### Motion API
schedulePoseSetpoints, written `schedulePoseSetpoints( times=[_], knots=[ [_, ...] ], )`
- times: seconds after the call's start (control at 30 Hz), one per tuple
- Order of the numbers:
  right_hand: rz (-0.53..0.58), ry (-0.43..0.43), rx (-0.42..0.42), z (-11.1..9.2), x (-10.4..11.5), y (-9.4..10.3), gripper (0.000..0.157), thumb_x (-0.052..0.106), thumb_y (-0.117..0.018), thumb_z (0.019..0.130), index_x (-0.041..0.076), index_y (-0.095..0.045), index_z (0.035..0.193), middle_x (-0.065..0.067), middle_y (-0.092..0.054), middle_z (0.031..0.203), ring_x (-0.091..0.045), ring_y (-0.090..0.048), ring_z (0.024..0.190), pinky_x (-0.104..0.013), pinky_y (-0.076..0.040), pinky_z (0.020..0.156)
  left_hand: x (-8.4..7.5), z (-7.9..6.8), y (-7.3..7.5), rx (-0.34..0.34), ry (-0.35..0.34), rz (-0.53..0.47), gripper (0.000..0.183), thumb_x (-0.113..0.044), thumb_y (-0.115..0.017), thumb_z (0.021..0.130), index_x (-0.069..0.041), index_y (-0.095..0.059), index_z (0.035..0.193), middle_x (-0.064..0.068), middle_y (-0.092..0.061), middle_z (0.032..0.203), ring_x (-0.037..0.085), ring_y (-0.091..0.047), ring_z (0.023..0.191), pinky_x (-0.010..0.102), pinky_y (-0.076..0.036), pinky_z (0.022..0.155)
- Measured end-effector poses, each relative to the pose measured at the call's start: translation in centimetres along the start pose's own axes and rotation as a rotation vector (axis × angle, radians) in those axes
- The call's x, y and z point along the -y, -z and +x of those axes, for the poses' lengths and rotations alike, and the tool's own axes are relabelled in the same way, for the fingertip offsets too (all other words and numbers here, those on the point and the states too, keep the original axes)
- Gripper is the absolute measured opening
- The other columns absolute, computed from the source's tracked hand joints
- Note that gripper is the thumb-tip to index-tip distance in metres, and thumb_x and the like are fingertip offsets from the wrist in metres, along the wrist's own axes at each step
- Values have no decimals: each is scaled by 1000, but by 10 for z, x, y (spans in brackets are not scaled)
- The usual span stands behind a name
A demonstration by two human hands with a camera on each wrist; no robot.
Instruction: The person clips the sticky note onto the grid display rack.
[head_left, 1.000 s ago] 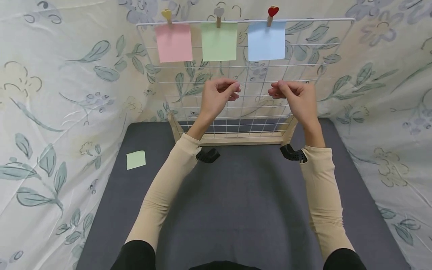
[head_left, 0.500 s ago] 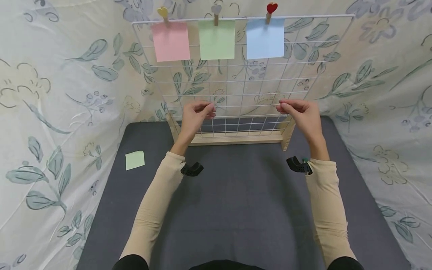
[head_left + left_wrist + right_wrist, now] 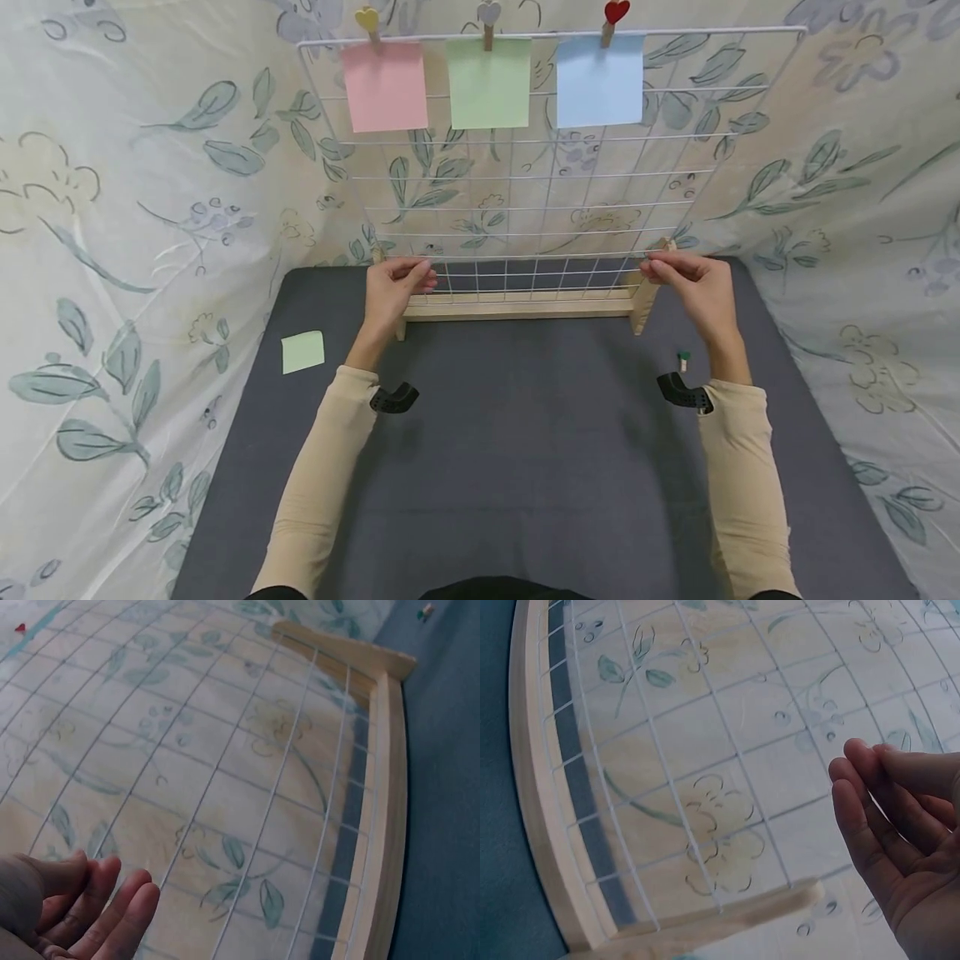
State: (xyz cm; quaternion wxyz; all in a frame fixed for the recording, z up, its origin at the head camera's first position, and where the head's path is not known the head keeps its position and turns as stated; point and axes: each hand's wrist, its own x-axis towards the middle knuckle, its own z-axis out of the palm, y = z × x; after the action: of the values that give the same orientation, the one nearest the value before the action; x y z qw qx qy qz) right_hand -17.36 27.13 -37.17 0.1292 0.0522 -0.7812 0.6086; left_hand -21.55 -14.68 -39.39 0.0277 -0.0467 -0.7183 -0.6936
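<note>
My left hand [image 3: 393,292] is before the lower left of the white wire grid [image 3: 553,173], near its wooden base [image 3: 517,310]. My right hand [image 3: 696,285] is at the lower right, near the grid's wooden foot [image 3: 642,304]. Both hands have loosely bent fingers, the thumb close to the fingertips, and nothing shows between them in either wrist view. Along the grid's top bar hang a pink paper [image 3: 386,87], a green paper [image 3: 489,85] and a blue paper [image 3: 600,82], each under a clothespin with a heart: yellow [image 3: 367,20], pale grey [image 3: 488,13] and red [image 3: 617,12].
A loose green paper [image 3: 303,352] lies on the dark grey table [image 3: 525,467] at the left. Near my right wrist a small green-topped clothespin [image 3: 683,361] lies on the table. Floral cloth [image 3: 135,208] hangs behind and at both sides.
Both hands have come down from the middle of the grid to its lower part and spread apart. The green-topped clothespin now shows beside my right wrist. The hanging papers stay in place.
</note>
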Motion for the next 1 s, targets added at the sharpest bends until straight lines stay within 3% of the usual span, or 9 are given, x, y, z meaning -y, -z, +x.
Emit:
schedulePoseSetpoints(
  times=[0.13,0.3,0.47,0.6,0.73,0.83,1.0],
  knots=[
    [-28,-44,-31,-3,-24,7,29,7,-65,94,-14,-65,115,4,-75,92,-5,-70,81,-14,-58,77,16,-3,20,-62,13,-68,27,-9,-66,94,14,-66,109,20,-72,91,23,-73,76,34,-63,74],
    [-53,-126,-87,-14,-43,18,31,11,-65,95,-12,-66,115,8,-74,89,-3,-70,81,-12,-57,77,33,-13,45,-124,44,-55,30,-10,-65,95,15,-64,112,20,-72,94,22,-73,79,34,-63,75],
    [-84,-185,-130,-27,-58,27,31,13,-67,94,-11,-67,114,11,-74,88,-3,-70,79,-11,-57,76,50,-28,69,-161,135,-47,28,-10,-64,95,12,-66,112,15,-73,94,20,-73,79,35,-62,77],
    [-210,-232,-192,-37,-80,37,28,14,-69,93,-6,-70,112,12,-73,87,0,-68,75,-9,-56,71,58,-42,85,-193,199,-61,18,-9,-64,96,6,-68,106,14,-73,92,18,-73,76,31,-63,75],
    [-305,-295,-230,-46,-102,49,29,19,-70,92,-2,-72,112,4,-75,89,6,-66,71,-7,-55,67,65,-56,101,-251,259,-84,22,-4,-61,96,13,-63,110,10,-73,86,16,-72,73,24,-63,70],
    [-316,-319,-222,-53,-114,57,32,20,-71,92,-4,-71,113,9,-74,85,5,-67,71,-8,-56,66,74,-63,113,-306,297,-106,31,-2,-61,96,20,-57,117,4,-73,80,14,-72,70,22,-62,66],
    [-386,-344,-203,-65,-133,63,35,25,-72,91,-4,-71,112,25,-64,74,3,-66,69,-11,-54,59,93,-75,136,-413,339,-126,32,1,-62,94,22,-56,117,3,-72,75,13,-71,64,25,-63,66]
  ],
)
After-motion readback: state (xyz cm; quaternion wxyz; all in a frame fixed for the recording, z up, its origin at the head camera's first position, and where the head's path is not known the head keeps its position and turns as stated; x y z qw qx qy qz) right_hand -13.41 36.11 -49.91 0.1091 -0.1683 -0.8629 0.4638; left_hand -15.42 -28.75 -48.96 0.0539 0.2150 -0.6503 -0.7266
